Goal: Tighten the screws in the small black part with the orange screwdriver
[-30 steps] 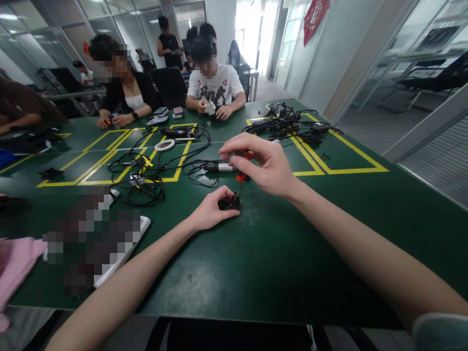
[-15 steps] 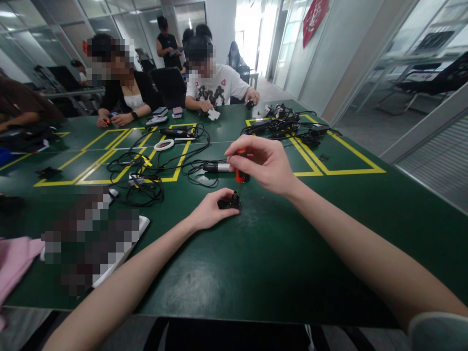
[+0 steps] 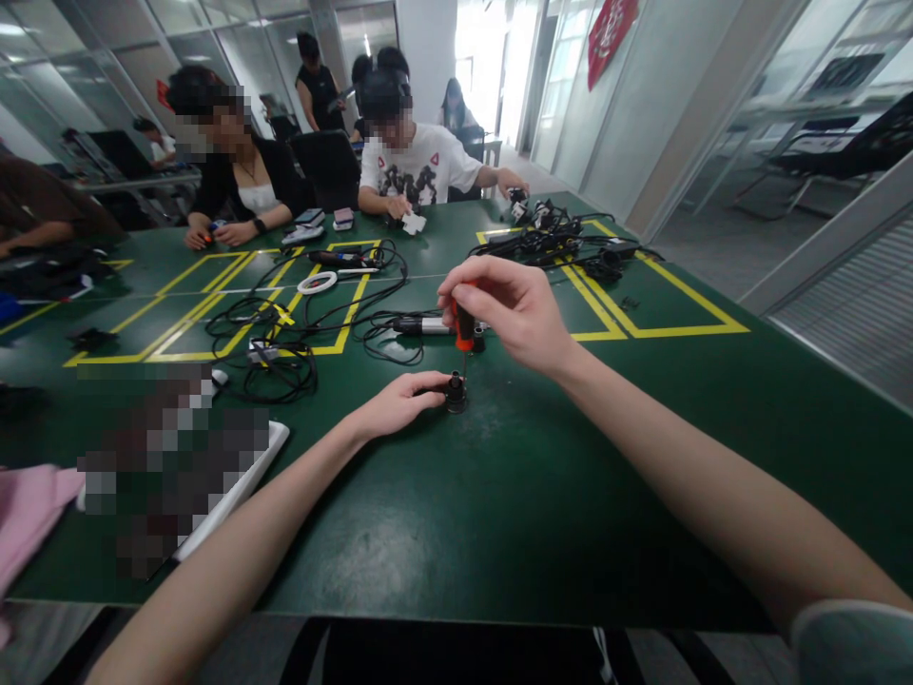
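A small black part (image 3: 456, 396) stands on the surface (image 3: 571, 495); at its left, the left hand (image 3: 389, 407) touches it, fingers slightly parted; above it, the right hand's (image 3: 517, 309) curled fingers grip a screwdriver (image 3: 465, 333).

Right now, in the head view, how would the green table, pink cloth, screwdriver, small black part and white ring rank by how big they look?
1. Green table
2. Pink cloth, cut off at left
3. Screwdriver, partly hidden by the right hand
4. Small black part, white ring: too alike to rank; the part is nearer
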`<state>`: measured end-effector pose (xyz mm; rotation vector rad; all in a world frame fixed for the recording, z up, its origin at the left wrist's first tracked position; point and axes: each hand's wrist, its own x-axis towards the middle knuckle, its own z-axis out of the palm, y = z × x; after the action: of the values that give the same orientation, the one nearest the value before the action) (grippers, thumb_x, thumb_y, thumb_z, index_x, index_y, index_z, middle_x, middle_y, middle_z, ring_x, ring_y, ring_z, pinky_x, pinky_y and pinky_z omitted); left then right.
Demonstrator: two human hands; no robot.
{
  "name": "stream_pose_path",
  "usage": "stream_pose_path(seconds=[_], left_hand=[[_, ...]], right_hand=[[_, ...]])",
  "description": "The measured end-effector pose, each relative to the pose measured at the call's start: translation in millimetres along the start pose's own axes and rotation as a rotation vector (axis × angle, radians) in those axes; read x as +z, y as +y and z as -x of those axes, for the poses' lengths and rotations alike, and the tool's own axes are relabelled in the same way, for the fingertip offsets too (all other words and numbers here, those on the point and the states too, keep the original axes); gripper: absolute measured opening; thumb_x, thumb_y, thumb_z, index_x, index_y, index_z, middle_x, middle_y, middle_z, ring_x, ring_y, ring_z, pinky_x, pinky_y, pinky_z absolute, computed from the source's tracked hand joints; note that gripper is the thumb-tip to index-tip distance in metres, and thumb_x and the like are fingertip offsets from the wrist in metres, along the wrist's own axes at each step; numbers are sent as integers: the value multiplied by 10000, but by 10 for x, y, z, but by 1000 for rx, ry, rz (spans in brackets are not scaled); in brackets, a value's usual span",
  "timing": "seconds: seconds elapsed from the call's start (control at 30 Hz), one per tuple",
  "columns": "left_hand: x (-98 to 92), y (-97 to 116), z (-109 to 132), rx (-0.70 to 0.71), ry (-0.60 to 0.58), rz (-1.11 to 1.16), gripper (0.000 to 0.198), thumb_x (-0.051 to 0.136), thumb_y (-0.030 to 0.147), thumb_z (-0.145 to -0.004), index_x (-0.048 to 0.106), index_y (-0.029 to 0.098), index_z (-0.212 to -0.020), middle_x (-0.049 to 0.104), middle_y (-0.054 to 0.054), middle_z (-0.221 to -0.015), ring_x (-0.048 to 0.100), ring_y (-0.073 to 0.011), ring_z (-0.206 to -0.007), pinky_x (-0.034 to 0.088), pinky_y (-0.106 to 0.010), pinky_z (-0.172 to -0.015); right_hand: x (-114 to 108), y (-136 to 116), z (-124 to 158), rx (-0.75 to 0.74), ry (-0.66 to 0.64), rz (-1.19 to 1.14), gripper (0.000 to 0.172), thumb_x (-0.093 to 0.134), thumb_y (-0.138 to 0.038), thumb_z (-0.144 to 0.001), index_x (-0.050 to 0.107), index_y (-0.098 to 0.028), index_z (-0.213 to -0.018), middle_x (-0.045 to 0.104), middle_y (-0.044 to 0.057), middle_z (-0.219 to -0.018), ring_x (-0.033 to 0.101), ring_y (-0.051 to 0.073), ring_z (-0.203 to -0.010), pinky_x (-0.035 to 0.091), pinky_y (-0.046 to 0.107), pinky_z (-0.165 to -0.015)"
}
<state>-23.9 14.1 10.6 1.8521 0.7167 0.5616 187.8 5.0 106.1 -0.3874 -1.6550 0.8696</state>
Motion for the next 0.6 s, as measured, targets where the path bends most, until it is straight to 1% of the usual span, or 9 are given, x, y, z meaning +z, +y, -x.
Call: stream_pose_path(seconds=[0.1,0.2,0.27,0.33,0.4,0.5,0.6], left_hand=[[-10,-1,-1,-3,-11,-15,430,609,190,-905,770,199,-1304,747,-54,-1397,655,-271,-1339,429,-437,-1240],[0,2,12,26,-22,-57,512,653,127,-822,755,190,-1320,734,-67,-1413,649,-279,-1343,432,-436,-1237],[23,3,23,46,-11,-87,495,707,146,-815,750,173,-1307,743,-88,-1384,661,-287,-1316,448,-442,-1219],[56,-5,30,48,20,-91,460,752,201,-842,734,162,-1299,753,-108,-1341,680,-283,-1264,466,-456,-1194],[91,-27,32,37,77,-56,498,800,231,-833,695,166,-1316,753,-115,-1296,699,-261,-1186,492,-460,-1154],[127,-68,29,31,146,7,504,878,251,-781,668,177,-1233,744,-92,-1197,699,-230,-1101,520,-442,-1095],[137,-94,29,34,154,24,434,887,277,-795,664,176,-1154,733,-74,-1136,688,-216,-1075,518,-437,-1082]], right_hand=[[-48,-10,-18,-36,-13,8,216,694,-328,-981,742,-156,-859,712,19,-822,681,105,-704,575,222,-643],[-67,-19,-23,-37,-24,-20,229,667,-332,-988,751,-156,-869,715,28,-818,699,127,-726,592,247,-663],[-54,-18,-18,-17,-22,-16,203,692,-337,-975,757,-158,-905,731,28,-829,709,128,-725,599,245,-654],[-30,-13,-9,7,-12,1,192,729,-349,-958,765,-160,-954,744,27,-845,710,121,-716,596,231,-626],[-6,-6,0,28,0,10,203,755,-357,-944,772,-161,-991,752,28,-861,711,116,-712,594,220,-609],[12,2,8,37,10,17,212,759,-363,-945,777,-160,-1005,755,26,-871,710,110,-704,598,217,-610],[12,5,9,32,15,18,199,751,-349,-951,777,-159,-1004,753,21,-861,706,102,-691,595,210,-608]])
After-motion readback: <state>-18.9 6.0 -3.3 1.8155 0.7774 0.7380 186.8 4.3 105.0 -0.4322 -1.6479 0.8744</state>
